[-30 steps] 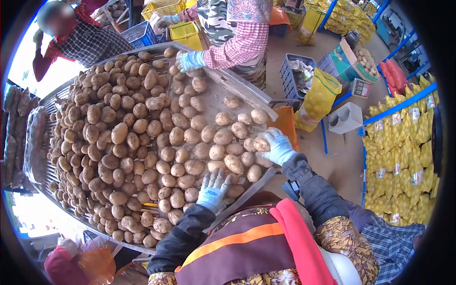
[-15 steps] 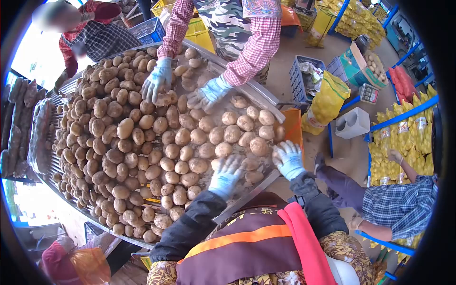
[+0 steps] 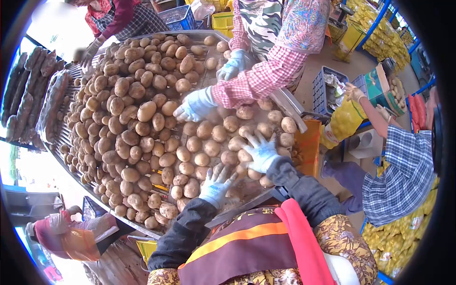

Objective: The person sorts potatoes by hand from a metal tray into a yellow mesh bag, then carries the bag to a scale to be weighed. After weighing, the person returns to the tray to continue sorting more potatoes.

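Potatoes (image 3: pixel 146 111) cover much of a metal sorting table (image 3: pixel 221 216). My left hand (image 3: pixel 217 186), in a pale blue and white glove, lies with its fingers spread near the table's front edge, close to several potatoes. Further right, my right hand (image 3: pixel 260 151), gloved the same way, rests spread over potatoes at the table's right end. Neither hand is closed round a potato. Across the table, a co-worker's two gloved hands (image 3: pixel 195 104) reach among the potatoes, apart from mine.
An orange chute (image 3: pixel 309 148) adjoins the table's right end. Behind it are a blue crate (image 3: pixel 319 90) and a yellow mesh bag (image 3: pixel 346 121), which a person in a checked shirt (image 3: pixel 401 166) reaches toward. Other people stand at the upper left and lower left.
The view has shifted. My right hand has moved left from the table's right edge onto the potatoes. The opposite co-worker's arms have moved, and the person at right now reaches toward the yellow bag.
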`<state>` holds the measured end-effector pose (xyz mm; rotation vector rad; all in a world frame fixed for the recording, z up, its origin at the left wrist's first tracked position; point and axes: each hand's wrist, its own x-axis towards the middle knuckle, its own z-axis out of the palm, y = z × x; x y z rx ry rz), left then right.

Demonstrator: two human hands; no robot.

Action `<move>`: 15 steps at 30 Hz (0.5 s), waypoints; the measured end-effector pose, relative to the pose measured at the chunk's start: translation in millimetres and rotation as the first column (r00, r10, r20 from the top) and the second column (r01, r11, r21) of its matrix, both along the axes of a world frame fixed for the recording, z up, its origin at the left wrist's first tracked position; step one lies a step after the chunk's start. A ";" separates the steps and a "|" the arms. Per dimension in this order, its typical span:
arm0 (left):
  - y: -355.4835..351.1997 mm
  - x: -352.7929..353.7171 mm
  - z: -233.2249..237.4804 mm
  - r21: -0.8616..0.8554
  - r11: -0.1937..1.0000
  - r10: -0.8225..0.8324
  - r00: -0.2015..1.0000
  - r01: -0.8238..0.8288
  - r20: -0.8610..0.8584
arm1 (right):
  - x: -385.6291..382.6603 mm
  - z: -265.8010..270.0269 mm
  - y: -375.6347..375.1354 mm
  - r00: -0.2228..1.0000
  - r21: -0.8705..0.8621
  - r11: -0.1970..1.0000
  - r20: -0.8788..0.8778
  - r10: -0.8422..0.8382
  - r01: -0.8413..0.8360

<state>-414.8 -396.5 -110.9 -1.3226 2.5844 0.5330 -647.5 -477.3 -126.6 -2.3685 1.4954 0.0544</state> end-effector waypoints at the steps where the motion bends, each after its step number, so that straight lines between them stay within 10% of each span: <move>1: 13.4 3.2 -10.3 -0.054 0.998 -0.023 0.999 0.024 0.023 | -16.5 -13.5 12.1 0.998 -0.064 0.998 0.054 0.011 -0.007; 8: 23.1 -39.3 -20.2 -0.178 0.980 -0.094 0.995 0.085 -0.043 | -88.4 -41.5 65.3 0.993 -0.211 0.971 0.042 -0.108 0.115; 12: 14.8 -66.3 -16.6 -0.211 0.968 -0.212 0.886 0.133 -0.412 | -117.6 -45.3 77.4 0.929 -0.294 0.888 0.005 -0.369 0.354; 15: 8.2 -25.9 7.7 -0.268 0.958 -0.006 0.922 -0.106 -0.386 | -112.5 -23.8 100.0 0.963 -0.317 0.916 0.188 -0.192 0.244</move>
